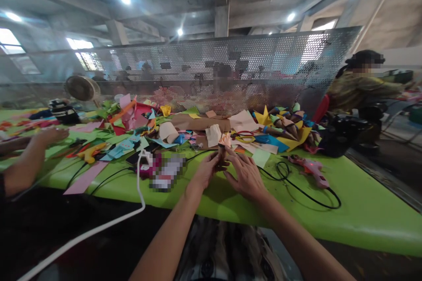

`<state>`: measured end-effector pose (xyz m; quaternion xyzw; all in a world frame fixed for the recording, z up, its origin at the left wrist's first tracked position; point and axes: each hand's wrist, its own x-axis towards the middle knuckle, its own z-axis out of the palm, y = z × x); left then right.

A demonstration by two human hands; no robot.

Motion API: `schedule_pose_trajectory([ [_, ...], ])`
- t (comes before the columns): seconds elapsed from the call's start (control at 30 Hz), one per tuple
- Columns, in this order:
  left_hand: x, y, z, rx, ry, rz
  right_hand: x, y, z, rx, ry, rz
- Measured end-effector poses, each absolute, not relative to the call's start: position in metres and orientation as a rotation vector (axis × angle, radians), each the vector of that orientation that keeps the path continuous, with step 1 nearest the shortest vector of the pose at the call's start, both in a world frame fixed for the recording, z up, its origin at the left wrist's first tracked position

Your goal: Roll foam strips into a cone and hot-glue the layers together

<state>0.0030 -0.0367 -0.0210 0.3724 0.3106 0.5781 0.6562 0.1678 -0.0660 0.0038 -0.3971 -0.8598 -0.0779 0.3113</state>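
My left hand (209,167) is closed round the dark lower part of a small paper piece (225,140) with a ruffled, pale peach top. My right hand (245,173) comes in from the other side, its fingers stretched out and the fingertips at the piece; its thumb stands apart. Fingers partly hide the lower part. Just behind lie a cream paper piece (213,135) and scissors (244,136) with red and yellow handles. A pink glue gun (314,171) with a lit red light rests on the green table (359,210) to the right.
Coloured paper scraps (127,116) and brown paper cones (288,127) heap along the back, before a perforated metal screen (211,66). A phone (168,173), magenta power strip (148,167) and white cable (99,228) lie left. Another person's arm (29,158) reaches in near a yellow glue gun (90,153).
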Motion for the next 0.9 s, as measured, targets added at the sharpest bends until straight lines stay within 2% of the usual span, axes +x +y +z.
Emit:
schedule_pose_trajectory([
  [0.9, 0.0024, -0.0368, -0.0196, 0.826, 0.714, 1.332, 0.1704, -0.0632, 0.0009, -1.044, -2.247, -0.19],
])
